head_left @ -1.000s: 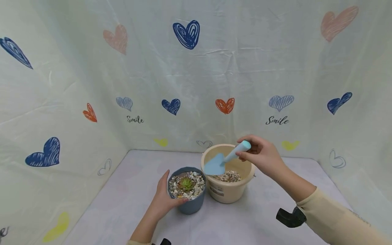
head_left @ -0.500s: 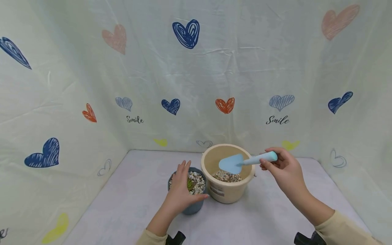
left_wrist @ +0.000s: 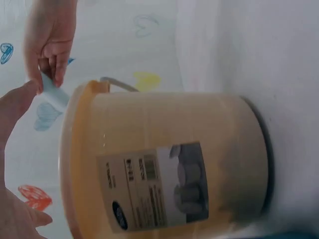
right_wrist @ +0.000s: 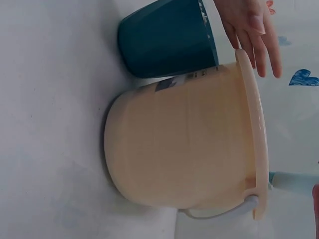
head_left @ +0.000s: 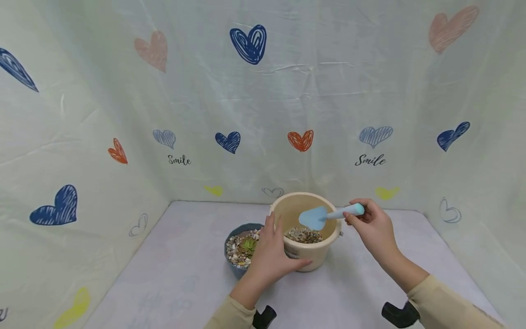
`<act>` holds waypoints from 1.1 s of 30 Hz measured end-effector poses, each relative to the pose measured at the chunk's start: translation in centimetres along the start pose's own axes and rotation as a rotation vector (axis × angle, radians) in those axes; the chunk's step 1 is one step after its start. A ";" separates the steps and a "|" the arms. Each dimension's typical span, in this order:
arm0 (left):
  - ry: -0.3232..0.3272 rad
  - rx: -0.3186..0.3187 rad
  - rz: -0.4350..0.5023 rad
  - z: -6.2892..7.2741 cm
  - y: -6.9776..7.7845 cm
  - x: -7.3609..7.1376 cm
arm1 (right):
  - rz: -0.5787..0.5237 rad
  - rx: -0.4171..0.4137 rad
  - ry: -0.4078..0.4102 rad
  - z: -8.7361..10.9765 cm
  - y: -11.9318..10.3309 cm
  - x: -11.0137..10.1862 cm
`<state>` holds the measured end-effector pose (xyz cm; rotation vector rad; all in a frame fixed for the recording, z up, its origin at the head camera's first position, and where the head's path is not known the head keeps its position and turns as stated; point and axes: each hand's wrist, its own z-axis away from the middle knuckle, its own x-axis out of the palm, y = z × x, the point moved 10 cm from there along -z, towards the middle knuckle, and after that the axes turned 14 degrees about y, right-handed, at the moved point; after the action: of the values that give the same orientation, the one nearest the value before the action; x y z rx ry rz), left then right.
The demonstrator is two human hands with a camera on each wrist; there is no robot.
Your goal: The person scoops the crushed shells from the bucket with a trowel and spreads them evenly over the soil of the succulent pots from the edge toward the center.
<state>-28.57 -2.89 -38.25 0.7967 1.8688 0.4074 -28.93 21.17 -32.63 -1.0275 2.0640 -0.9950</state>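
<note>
My right hand (head_left: pixel 374 228) pinches the pale blue handle of a small trowel (head_left: pixel 314 218), its blade over the mouth of a cream bucket (head_left: pixel 326 250). Gravel mix (head_left: pixel 304 235) lies in the bottom of that bucket. With fingers spread, my left hand (head_left: pixel 271 260) is at the bucket's near left rim; whether it touches is unclear. Behind this hand, partly covered, stands a blue-grey pot (head_left: pixel 235 270) with a green succulent (head_left: pixel 248 246) among pebbles. The left wrist view shows the bucket's printed label (left_wrist: pixel 154 189).
Pot and bucket stand side by side on a white-covered table (head_left: pixel 172 274). A hanging sheet (head_left: pixel 337 91) printed with hearts closes off the back and sides. In the right wrist view the bucket's handle (right_wrist: pixel 219 215) hangs from its rim.
My left hand has let go of the pot and moved right across it to the bucket. My right hand shifted right with the trowel, levelling it, then slightly back left.
</note>
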 end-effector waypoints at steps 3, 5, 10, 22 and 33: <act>0.012 -0.027 0.010 -0.1 0.2 0.5 | 0.020 0.031 -0.002 -0.3 0.6 0.2; 0.026 -0.035 0.005 -0.1 0.3 0.8 | 0.032 0.051 -0.015 -0.4 1.0 0.4; 0.056 -0.026 -0.072 -0.3 0.2 1.5 | 0.079 0.064 -0.043 -0.8 1.4 0.7; 0.070 -0.075 -0.099 -0.6 -0.4 2.2 | 0.196 -0.099 -0.168 -1.5 0.6 2.7; 0.057 -0.084 -0.076 -0.6 -0.5 2.3 | 0.316 -0.254 -0.225 -1.5 1.0 5.0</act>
<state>-29.88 -1.57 -39.87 0.6613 1.9156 0.4616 -32.94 17.92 -33.62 -0.8542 2.1122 -0.4463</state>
